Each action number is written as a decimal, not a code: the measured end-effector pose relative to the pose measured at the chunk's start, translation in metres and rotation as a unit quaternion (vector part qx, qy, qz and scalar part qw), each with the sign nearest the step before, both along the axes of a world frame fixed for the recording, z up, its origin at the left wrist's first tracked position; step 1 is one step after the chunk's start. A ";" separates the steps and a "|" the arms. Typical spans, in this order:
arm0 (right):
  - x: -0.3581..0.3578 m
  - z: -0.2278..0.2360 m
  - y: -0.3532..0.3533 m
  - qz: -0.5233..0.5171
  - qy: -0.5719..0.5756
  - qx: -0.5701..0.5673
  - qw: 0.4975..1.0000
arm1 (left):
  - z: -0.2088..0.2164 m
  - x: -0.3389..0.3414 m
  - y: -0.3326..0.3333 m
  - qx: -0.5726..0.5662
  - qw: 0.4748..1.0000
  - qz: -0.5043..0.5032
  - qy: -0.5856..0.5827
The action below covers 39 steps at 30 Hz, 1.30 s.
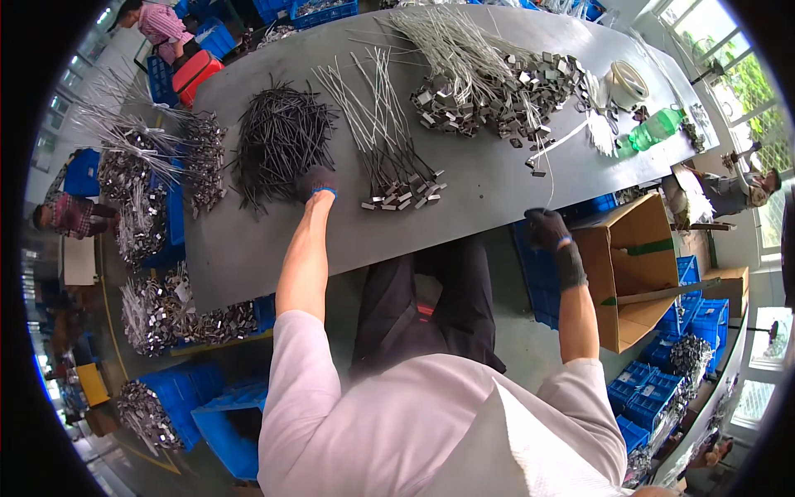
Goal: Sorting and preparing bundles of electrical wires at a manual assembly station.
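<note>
My left hand (317, 183), in a dark glove, is at the lower right edge of a heap of thin black tubes (281, 137). Its fingers blend into the dark heap, so their shape is hidden. Off the table's front edge, my right hand (546, 229), also dark-gloved, is closed around a thin pale wire (552, 190) that rises toward the tabletop. Between the hands lies a spread bunch of wires with black sleeves and small metal blocks (404, 195). Farther back sits a large heap of pale wires (451, 50) with metal pieces (464, 108) at their ends.
The grey table (397, 240) curves before me. A green plastic bottle (656, 128) and a cream roll (627, 84) are at its right end. An open cardboard box (629, 273) stands right, blue crates (170, 406) of metal parts left. Other people (166, 29) are around.
</note>
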State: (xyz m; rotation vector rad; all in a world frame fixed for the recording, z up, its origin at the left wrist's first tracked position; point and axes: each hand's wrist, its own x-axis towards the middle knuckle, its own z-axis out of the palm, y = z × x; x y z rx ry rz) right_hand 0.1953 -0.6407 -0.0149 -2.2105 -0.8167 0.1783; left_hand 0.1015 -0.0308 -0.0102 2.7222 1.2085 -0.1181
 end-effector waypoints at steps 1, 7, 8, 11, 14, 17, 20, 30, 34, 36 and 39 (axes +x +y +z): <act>-0.023 0.013 0.008 -0.065 0.168 0.088 0.980 | -0.009 -0.011 0.013 0.004 1.000 -0.003 -0.008; -0.198 0.010 -0.046 -0.312 -0.043 -0.146 0.938 | -0.026 -0.009 -0.009 -0.296 0.924 0.123 -0.211; -0.236 0.018 -0.051 -0.297 -0.017 -0.247 0.922 | -0.029 -0.012 -0.009 -0.516 0.769 0.229 -0.301; -0.305 -0.074 -0.106 -0.058 0.168 -0.485 0.856 | -0.087 -0.114 0.114 -0.601 0.667 0.064 -0.436; -0.405 -0.099 -0.204 0.040 0.208 -0.476 0.853 | -0.057 -0.064 -0.038 -0.783 0.374 0.294 -0.401; -0.395 -0.062 -0.136 -0.062 0.159 -0.394 0.903 | 0.010 -0.056 -0.102 -0.810 0.340 0.220 -0.424; -0.340 -0.056 -0.086 -0.092 0.087 -0.306 0.944 | 0.023 -0.036 -0.121 -0.826 0.279 0.251 -0.421; -0.259 -0.036 -0.007 -0.093 0.086 -0.289 0.949 | 0.001 -0.083 -0.016 -0.147 0.974 0.071 -0.155; -0.269 -0.049 -0.022 -0.078 0.101 -0.328 0.936 | 0.012 -0.113 -0.005 -0.076 0.979 0.046 -0.181; -0.272 -0.038 -0.019 -0.097 0.093 -0.342 0.930 | 0.020 -0.117 -0.010 -0.086 0.967 0.035 -0.236; -0.262 -0.030 -0.013 -0.108 0.064 -0.336 0.933 | 0.056 -0.098 -0.064 -0.602 0.663 0.131 -0.425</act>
